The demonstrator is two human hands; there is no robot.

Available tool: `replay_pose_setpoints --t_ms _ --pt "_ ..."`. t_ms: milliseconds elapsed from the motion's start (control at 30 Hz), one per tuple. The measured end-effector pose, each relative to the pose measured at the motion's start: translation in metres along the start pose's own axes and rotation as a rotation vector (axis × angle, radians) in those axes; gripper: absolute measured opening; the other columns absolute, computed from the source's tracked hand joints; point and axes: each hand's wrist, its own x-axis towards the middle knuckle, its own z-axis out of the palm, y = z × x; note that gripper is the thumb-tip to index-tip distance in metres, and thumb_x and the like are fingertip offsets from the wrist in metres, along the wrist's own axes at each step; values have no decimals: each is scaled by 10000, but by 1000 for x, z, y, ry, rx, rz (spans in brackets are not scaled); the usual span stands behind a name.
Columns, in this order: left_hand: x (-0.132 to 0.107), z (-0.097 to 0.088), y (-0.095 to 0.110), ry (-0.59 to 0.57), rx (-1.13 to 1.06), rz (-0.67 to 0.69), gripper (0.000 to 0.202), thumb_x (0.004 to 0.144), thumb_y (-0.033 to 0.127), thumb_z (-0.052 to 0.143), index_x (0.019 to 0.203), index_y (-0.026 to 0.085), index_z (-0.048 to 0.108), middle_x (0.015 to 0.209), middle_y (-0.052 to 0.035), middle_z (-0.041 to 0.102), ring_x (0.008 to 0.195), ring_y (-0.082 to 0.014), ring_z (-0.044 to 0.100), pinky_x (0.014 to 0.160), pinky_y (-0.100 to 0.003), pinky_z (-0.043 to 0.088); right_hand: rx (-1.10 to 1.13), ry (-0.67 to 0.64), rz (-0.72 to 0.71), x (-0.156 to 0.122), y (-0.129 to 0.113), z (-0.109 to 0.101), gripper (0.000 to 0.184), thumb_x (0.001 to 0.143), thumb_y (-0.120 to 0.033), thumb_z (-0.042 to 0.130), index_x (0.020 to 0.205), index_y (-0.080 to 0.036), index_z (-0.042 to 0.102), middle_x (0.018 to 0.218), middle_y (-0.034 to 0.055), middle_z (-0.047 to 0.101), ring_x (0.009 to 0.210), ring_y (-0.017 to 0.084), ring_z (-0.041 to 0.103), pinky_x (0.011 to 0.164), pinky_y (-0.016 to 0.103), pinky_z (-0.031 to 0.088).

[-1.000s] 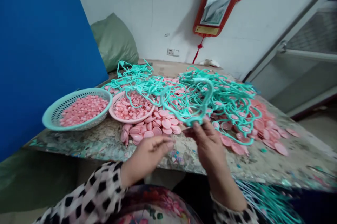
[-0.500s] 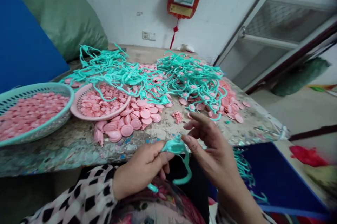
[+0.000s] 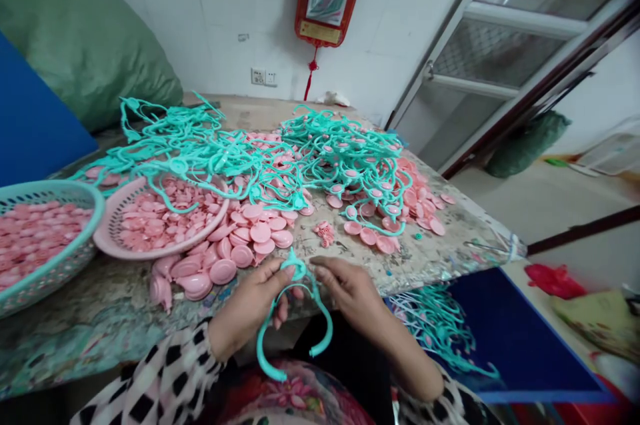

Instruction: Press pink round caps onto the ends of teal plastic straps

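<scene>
A curved teal plastic hoop piece [image 3: 295, 325] hangs over my lap at the table's front edge, both ends pointing down. My left hand [image 3: 250, 305] pinches its top from the left. My right hand [image 3: 350, 292] has its fingers curled against the same top from the right. On the table just beyond lie loose pink discs [image 3: 250, 238] and a big tangle of teal hoop pieces [image 3: 240, 152].
A pink basket [image 3: 107, 242] and a teal basket [image 3: 75, 258] of small pink parts stand at the left. A blue bin [image 3: 510, 345] with teal pieces sits low on the right. Behind the worn table [image 3: 100, 312] are a green sack [image 3: 85, 38] and a glass door [image 3: 500, 52].
My right hand drew one teal hoop piece out of the pile toward my lap and my left hand took hold of its top. The view swung to the right.
</scene>
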Motion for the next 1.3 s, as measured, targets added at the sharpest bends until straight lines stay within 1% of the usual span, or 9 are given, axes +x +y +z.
replay_pose_setpoints --t_ms 100,167,267,500,667,733,833,1100,1300 --pt "16 -3 -7 -16 -119 -41 329 764 463 668 843 167 547 591 44 551 368 -45 414 324 -140 287 -175 153 94 9 35 -13 239 907 -292 471 995 -183 664 934 78 708 866 218 654 771 342 500" --pt "26 -3 -10 -50 -189 -62 324 750 438 695 816 161 540 662 29 586 372 -23 382 328 -132 248 -284 168 75 17 51 -16 216 896 -263 475 965 -182 663 928 80 696 865 218 641 774 344 492" --pt "35 -4 -14 -106 -265 -107 309 771 422 686 808 155 534 769 -1 626 378 2 355 342 -115 202 -387 147 18 29 60 -8 215 899 -256 478 1000 -184 654 910 83 662 837 208 621 751 331 491" --pt "41 -11 -20 -192 -381 -152 258 799 377 661 878 140 598 817 -47 648 423 -32 428 368 -142 284 -568 195 -66 34 65 24 215 919 -208 444 944 -156 651 874 103 625 847 227 575 768 359 482" --pt "43 -12 -16 -190 -401 -160 219 793 335 668 862 131 629 834 -63 664 442 -46 437 378 -159 309 -463 206 -114 27 67 19 223 927 -217 442 985 -160 649 865 90 636 831 208 581 763 334 478" --pt "43 -11 -14 -192 -398 -170 214 786 322 677 864 126 639 825 -67 670 439 -49 436 377 -164 316 -407 249 -83 29 68 12 221 924 -225 444 982 -161 647 862 86 645 826 205 592 753 327 479" --pt "43 -13 -12 -209 -401 -194 236 772 324 694 876 116 653 818 -76 678 433 -46 430 378 -166 321 -439 280 -19 36 71 6 230 916 -234 440 968 -160 651 868 95 643 817 215 597 737 333 474" --pt "45 -16 -12 -256 -397 -180 224 791 325 674 874 117 677 855 -90 693 433 -41 430 385 -161 325 -460 157 171 50 66 8 236 898 -298 489 975 -166 668 883 97 663 823 217 608 727 316 446" --pt "37 -14 -7 -257 -414 -150 175 859 297 595 832 157 697 839 -34 701 472 -38 418 428 -152 316 -496 133 233 60 52 7 180 850 -265 527 886 -159 668 845 99 677 769 218 608 651 299 398"
